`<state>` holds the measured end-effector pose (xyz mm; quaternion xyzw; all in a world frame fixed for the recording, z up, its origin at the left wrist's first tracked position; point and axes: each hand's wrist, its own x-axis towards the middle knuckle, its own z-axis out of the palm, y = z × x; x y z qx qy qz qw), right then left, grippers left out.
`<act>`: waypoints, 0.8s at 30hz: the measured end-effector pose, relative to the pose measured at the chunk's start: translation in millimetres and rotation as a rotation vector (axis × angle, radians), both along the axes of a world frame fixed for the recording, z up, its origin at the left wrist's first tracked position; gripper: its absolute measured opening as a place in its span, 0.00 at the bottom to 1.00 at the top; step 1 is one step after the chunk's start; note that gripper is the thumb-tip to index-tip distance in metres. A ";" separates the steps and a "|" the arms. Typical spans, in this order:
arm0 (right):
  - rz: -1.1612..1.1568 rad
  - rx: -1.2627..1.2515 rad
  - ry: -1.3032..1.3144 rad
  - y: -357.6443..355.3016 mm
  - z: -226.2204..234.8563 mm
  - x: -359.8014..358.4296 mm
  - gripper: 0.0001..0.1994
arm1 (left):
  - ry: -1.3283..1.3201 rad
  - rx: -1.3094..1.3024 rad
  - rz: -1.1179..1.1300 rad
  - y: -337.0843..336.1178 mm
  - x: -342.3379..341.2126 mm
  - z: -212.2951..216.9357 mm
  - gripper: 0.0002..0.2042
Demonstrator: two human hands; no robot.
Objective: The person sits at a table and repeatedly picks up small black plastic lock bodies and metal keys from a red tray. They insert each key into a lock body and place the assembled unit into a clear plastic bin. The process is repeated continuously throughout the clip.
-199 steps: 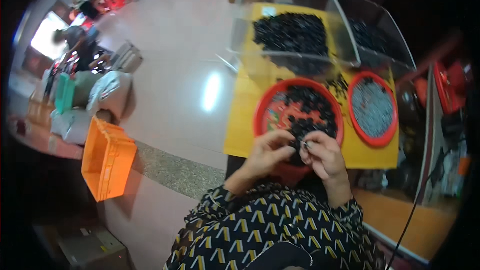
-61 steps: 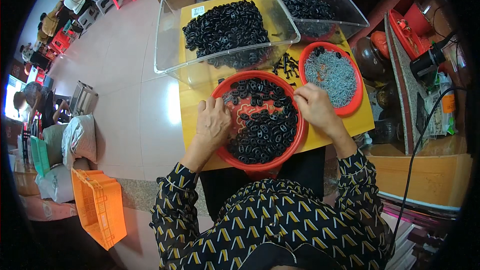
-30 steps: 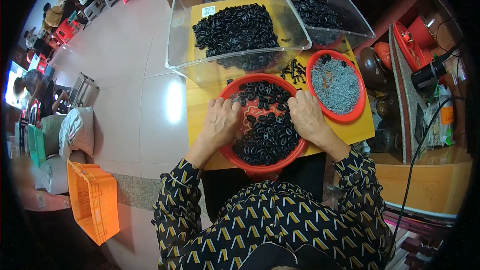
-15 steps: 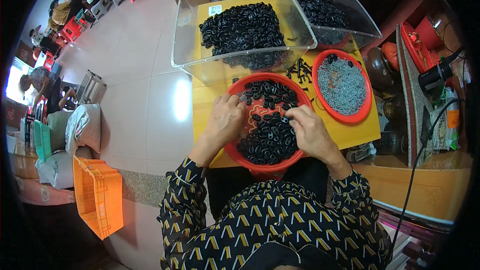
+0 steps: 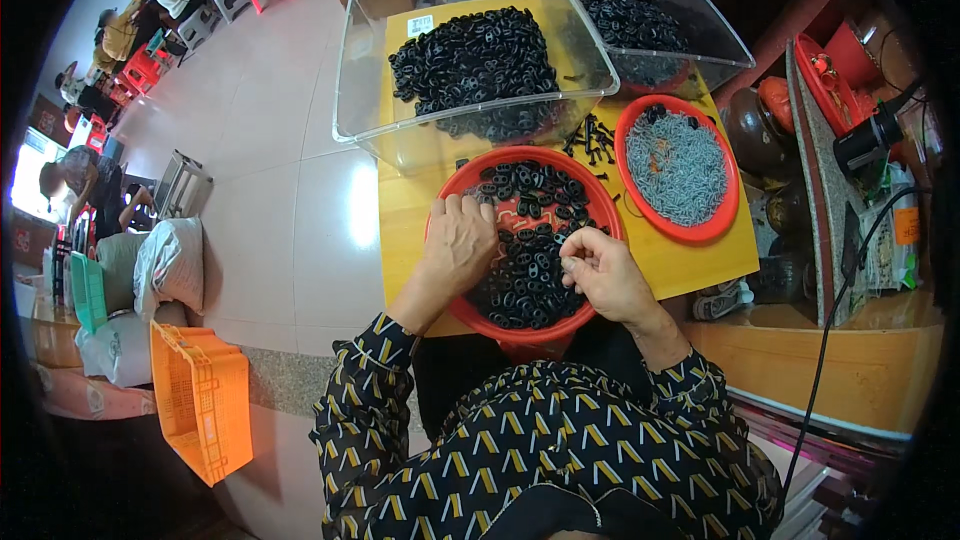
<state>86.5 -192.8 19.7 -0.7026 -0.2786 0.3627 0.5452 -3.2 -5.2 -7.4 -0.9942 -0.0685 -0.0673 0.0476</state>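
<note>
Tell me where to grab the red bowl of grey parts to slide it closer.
Grip the red bowl by its bare near rim, coming from the right hand side. The grey parts fill its middle, and a clear bin crowds its far edge.

A bowl of rings sits on the table, two tubs behind, another bowl to its right.

White label inside left clear bin.

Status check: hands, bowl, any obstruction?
Left hand flat on black parts in red bowl. Right hand pinching, contents unclear. Nothing blocking.
</note>
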 end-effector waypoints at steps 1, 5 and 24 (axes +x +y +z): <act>-0.016 0.005 0.016 0.6 0.3 -0.6 0.03 | -0.040 -0.052 -0.010 0.1 -0.3 0.1 0.13; 0.053 -0.017 0.044 1.9 3.4 1.2 0.04 | -0.192 -0.236 -0.057 2.9 -8.1 -1.1 0.13; 0.031 0.065 0.182 15.9 -2.2 -9.6 0.04 | -0.697 -1.656 0.337 -12.4 -31.7 -2.2 0.01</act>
